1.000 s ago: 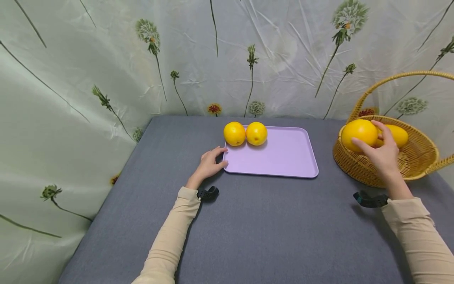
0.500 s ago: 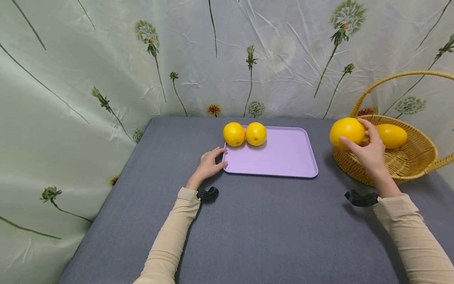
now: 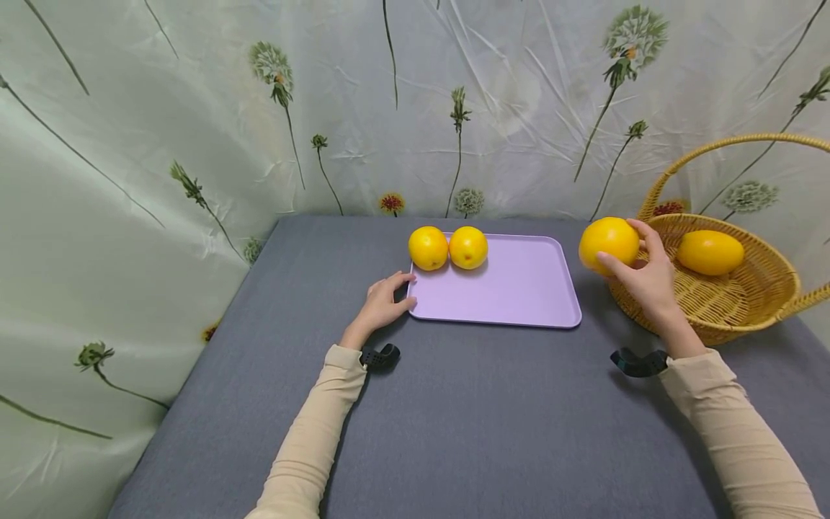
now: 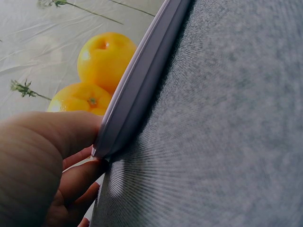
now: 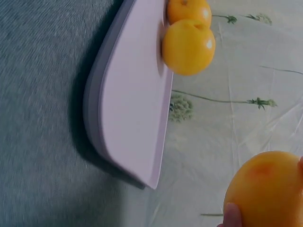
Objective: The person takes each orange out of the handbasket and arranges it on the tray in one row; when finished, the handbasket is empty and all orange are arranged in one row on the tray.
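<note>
In the head view my right hand (image 3: 648, 277) holds a round yellow-orange orange (image 3: 608, 244) in the air, between the tray and the basket, thumb and fingers around its side. The same orange (image 5: 267, 191) fills the lower right corner of the right wrist view. Two oranges (image 3: 428, 249) sit side by side in the back left corner of a lilac tray (image 3: 519, 281). My left hand (image 3: 381, 301) touches the tray's left edge with thumb and fingertips; the left wrist view shows the thumb against the rim (image 4: 128, 90).
A wicker basket (image 3: 765, 306) with a tall arched handle stands at the right. Inside lies an oblong yellow mango-shaped fruit (image 3: 710, 252). Grey cloth (image 3: 493, 432) covers the table, and a flower-printed curtain (image 3: 363, 86) hangs behind and at the left.
My right hand has carried the orange left, from above the basket to beside its left rim. The oblong fruit in the basket is now fully visible. The left hand and tray have stayed put.
</note>
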Tool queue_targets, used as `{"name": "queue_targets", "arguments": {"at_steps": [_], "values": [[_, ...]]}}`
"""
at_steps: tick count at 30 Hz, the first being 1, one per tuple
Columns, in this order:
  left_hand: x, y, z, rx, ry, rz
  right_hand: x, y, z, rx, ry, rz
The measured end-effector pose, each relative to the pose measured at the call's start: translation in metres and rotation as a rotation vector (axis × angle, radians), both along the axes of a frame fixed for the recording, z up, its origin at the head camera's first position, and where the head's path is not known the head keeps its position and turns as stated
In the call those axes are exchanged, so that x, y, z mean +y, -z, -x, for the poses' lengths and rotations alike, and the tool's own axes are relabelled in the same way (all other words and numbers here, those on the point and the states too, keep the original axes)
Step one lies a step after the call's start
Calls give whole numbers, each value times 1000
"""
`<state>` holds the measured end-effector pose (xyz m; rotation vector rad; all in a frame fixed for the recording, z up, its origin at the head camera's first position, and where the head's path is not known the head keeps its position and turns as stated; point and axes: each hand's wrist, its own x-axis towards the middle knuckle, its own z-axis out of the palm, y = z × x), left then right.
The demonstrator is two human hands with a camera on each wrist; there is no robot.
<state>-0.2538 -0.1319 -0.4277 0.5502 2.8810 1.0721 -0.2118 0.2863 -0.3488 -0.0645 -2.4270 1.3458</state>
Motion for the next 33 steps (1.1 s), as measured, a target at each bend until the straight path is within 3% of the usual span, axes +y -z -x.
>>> {"name": "queue_targets", "arguments": {"at_steps": [8, 12, 19, 33], "values": [[0, 0, 0, 0, -1, 3, -16, 3, 9, -7, -27, 47], [1, -2, 0, 5, -2, 8, -22, 5, 16, -20, -85, 106], [1, -1, 0, 13, 0, 11, -31, 9, 29, -127, -162, 168], [0, 0, 1, -8, -12, 14, -56, 22, 55, -344, -251, 102]]}}
